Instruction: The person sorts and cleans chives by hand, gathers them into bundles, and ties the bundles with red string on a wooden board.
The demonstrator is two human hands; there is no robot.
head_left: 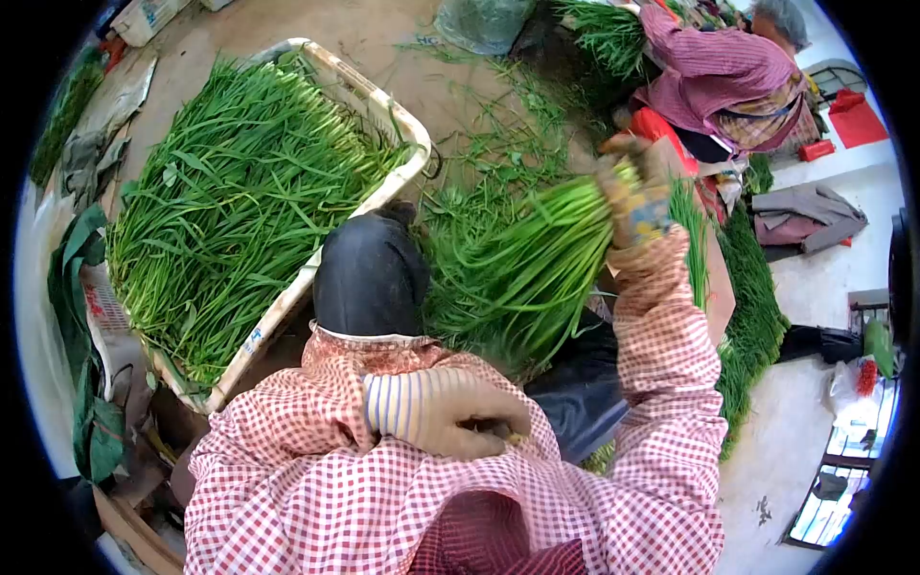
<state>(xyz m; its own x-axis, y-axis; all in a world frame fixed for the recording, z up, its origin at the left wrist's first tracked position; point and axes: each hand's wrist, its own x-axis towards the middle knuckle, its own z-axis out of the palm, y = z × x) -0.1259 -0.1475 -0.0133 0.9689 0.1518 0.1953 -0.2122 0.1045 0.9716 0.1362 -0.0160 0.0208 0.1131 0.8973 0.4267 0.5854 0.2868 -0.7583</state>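
Observation:
My right hand, in a soiled, patterned work glove, is raised on the right side. It is closed round the pale stem ends of a bunch of chives, whose long green leaves fan out to the left and down. My left hand rests across my lap in a beige glove with a striped cuff. Its thumb and fingers curl together around a dark gap, and whatever may be at the fingertips is too small to make out. Left of my knee stands a white plastic crate heaped with chives, stems toward the far right.
Loose green leaves litter the floor ahead. A co-worker in a pink checked top bends over greens at the upper right. More piled greens lie along the right, near a white wall. A clear plastic bag sits at the top.

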